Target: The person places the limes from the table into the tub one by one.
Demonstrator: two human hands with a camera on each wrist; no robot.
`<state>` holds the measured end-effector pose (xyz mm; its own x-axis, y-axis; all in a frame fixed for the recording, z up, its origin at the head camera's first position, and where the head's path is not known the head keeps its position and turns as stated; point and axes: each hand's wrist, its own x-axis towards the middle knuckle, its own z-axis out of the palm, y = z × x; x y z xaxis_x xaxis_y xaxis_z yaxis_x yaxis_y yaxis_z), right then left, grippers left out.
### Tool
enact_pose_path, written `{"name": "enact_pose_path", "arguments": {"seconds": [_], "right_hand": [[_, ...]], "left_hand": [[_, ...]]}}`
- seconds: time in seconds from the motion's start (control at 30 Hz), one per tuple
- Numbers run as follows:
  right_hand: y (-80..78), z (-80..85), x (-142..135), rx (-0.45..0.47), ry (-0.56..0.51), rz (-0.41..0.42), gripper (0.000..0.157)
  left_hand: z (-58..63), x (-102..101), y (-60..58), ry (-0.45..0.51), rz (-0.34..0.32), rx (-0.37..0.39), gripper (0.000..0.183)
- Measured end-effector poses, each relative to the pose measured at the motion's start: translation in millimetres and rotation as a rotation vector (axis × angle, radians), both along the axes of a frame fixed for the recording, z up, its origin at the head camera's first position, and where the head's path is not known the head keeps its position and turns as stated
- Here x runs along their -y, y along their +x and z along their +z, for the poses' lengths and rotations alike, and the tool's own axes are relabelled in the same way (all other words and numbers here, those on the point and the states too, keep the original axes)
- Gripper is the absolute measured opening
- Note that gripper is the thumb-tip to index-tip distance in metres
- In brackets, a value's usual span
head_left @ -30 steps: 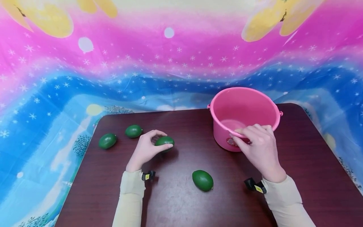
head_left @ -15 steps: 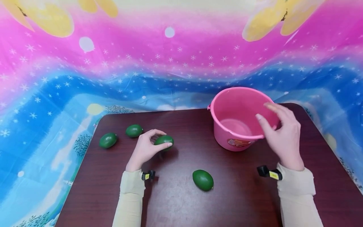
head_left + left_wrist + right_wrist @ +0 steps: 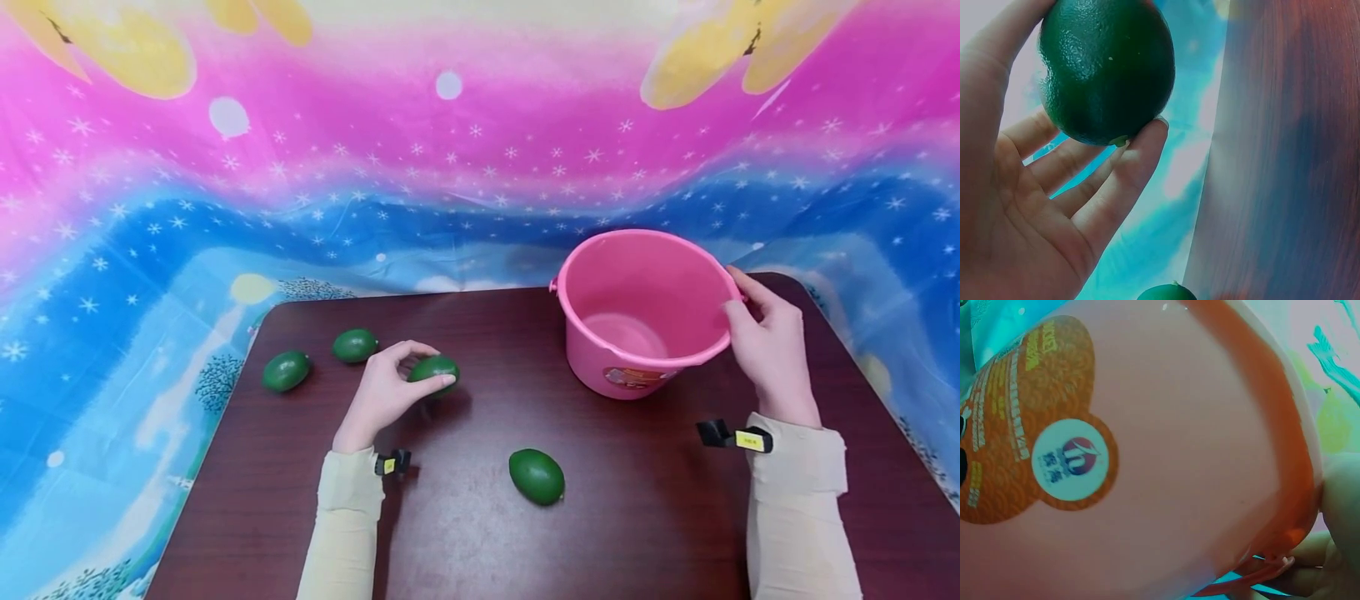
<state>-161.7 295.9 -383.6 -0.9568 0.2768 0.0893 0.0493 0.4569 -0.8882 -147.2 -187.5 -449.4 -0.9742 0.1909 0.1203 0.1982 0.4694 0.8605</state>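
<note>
My left hand (image 3: 382,387) holds a green lime (image 3: 435,375) between thumb and fingers, a little above the table. Seen in the left wrist view, the lime (image 3: 1107,69) has shiny dimpled skin and a small stem end at the fingertips. At the right, a pink bucket (image 3: 600,367) stands upright with its inside facing up. My right hand (image 3: 772,354) grips its right rim by the handle lug, thumb at the rim and fingers outside. The right wrist view has the bucket's orange label (image 3: 1022,425) and part of the handle (image 3: 1241,581) beside the fingers.
Two more limes, a left one (image 3: 286,371) and a right one (image 3: 355,346), lie left of my left hand. Another lime (image 3: 537,477) rests near the middle front. The dark wooden table (image 3: 465,533) meets a patterned cloth backdrop (image 3: 450,167) at the back.
My right hand has let go of the bucket's front rim, moved right, and taken hold of its right rim. The left hand and its lime have stayed in place.
</note>
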Motion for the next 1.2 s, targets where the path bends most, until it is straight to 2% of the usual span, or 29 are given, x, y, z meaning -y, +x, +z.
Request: {"name": "enact_pose_path", "arguments": {"seconds": [0.13, 0.37, 0.6, 0.73, 0.9, 1.2], "right_hand": [[3.7, 1.4, -1, -0.004, 0.042, 0.008, 0.049], [19.0, 3.0, 1, -0.005, 0.086, 0.023, 0.049], [37.5, 6.6, 1, -0.008, 0.133, 0.038, 0.051], [47.0, 11.0, -1, -0.007, 0.173, 0.088, 0.050], [57.2, 17.3, -4, -0.012, 0.217, 0.165, 0.053], [72.1, 28.5, -10, 0.049, 0.386, 0.265, 0.075]], "left_hand": [[-0.7, 0, -0.4, -0.003, 0.007, -0.002, 0.042], [-0.8, -2, -2.0, -0.036, 0.037, -0.052, 0.045], [-0.5, -5, -1.8, 0.032, 0.071, -0.025, 0.040], [-1.3, -6, -1.1, 0.070, 0.084, -0.017, 0.040], [-1.4, -7, -2.7, 0.076, 0.091, -0.061, 0.040], [-1.5, -9, -2.4, 0.089, 0.097, -0.086, 0.039]]}}
